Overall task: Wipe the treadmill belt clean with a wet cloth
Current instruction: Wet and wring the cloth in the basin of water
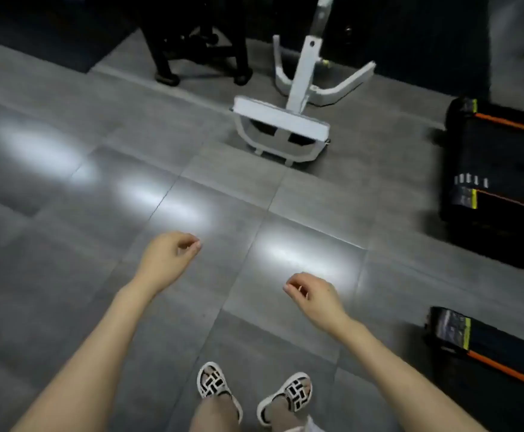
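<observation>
I stand on a grey tiled floor (105, 275) with both arms stretched forward. My left hand (169, 255) hangs over the floor with its fingers loosely curled and holds nothing. My right hand (312, 293) hangs the same way, also empty. A black treadmill (500, 169) with orange side stripes lies at the right edge, well to the right of my right hand. The rear end of a second black treadmill (485, 347) shows at the lower right. No cloth is in view.
A white bench frame (285, 126) stands on the floor ahead. Behind it to the left is a black equipment stand (198, 51). My feet in patterned sandals (254, 391) are at the bottom. Bright light patches reflect off the tiles.
</observation>
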